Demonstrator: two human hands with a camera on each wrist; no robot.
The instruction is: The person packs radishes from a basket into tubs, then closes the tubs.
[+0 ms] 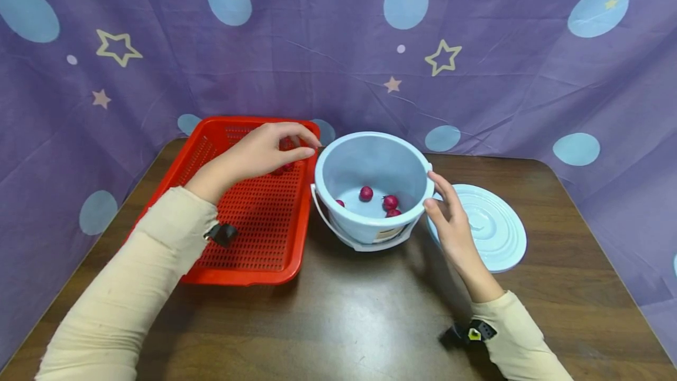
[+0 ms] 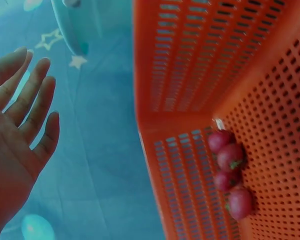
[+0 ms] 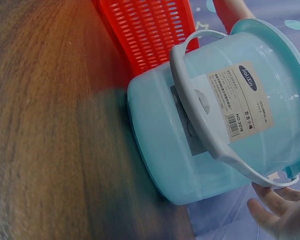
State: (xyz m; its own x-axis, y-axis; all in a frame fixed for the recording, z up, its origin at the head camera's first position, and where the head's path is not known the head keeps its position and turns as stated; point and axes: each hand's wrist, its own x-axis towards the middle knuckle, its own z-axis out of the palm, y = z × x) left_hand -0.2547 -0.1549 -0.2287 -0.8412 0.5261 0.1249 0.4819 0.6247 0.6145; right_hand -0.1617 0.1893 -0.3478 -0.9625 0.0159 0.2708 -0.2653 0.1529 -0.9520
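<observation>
My left hand [image 1: 264, 149] hovers over the far right part of a red plastic basket [image 1: 296, 251], fingers loosely extended and holding nothing. Beneath it, several round red radishes [image 2: 231, 156] with green stubs lie in the basket's corner, partly hidden by the hand in the head view. To the right stands a light blue bucket [image 1: 370, 157], upright, with several radishes [image 1: 366, 193] on its bottom. The fingertips of my right hand [image 1: 452, 228] touch the bucket's right side at the rim. Its white handle [image 3: 202, 120] hangs down in front, across a paper label [image 3: 240, 102].
A round light blue lid [image 1: 497, 234] lies on the wooden table [image 1: 338, 322], right of the bucket and partly behind my right hand. Behind the table hangs a purple curtain [image 1: 328, 46] with stars and dots. Basket and bucket stand close together near the back edge.
</observation>
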